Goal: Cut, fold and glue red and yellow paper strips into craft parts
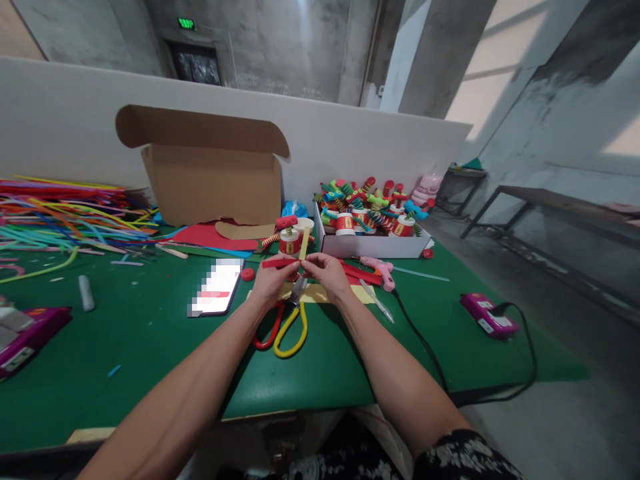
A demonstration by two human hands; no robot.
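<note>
Near the middle of the green table, my left hand (273, 281) and my right hand (327, 274) meet, fingertips almost touching. Between them is a red strip (278, 263) pinched in the fingers; its free end sticks out to the left. A pale yellow strip (305, 241) rises just behind the fingertips; I cannot tell whether it is joined to the red one. Below the hands lie scissors (291, 337) with one red and one yellow handle loop, blades pointing away. Under them is a flat yellow strip (320, 293). A red and white cup figure (289, 241) stands behind my hands.
A white box (373, 247) full of colourful figures stands behind right. A pink glue gun (379, 267), its cord trailing, and a pen (377, 302) lie right. A phone (217, 287), pipe cleaners (75, 217) and an open cardboard box (215, 183) are left.
</note>
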